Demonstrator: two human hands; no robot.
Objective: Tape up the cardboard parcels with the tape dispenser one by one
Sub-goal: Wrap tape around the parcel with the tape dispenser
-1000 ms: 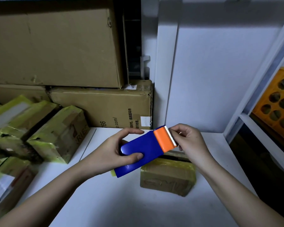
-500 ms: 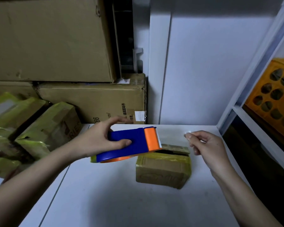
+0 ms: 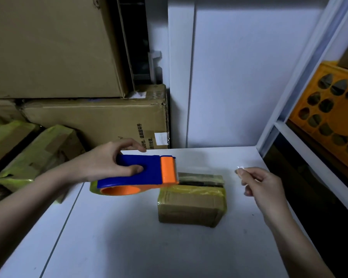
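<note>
White shelving frames a pale surface (image 3: 109,247) where one cardboard parcel (image 3: 191,205) sits, its top seam open. The left hand (image 3: 107,163) grasps the tape dispenser (image 3: 141,173) just left of it, while the right hand (image 3: 263,187) pinches the drawn-out tape end (image 3: 240,168) beyond the parcel's right side. Tape looks stretched for laying; next it must be lowered squarely onto the seam.

dim, bluish cast; soft shadows on table (image 3: 129,247) (wide-angle bending at edges); slight blur

Two bare forearms, apparently sleeveless, no rings or watch visible.
</note>
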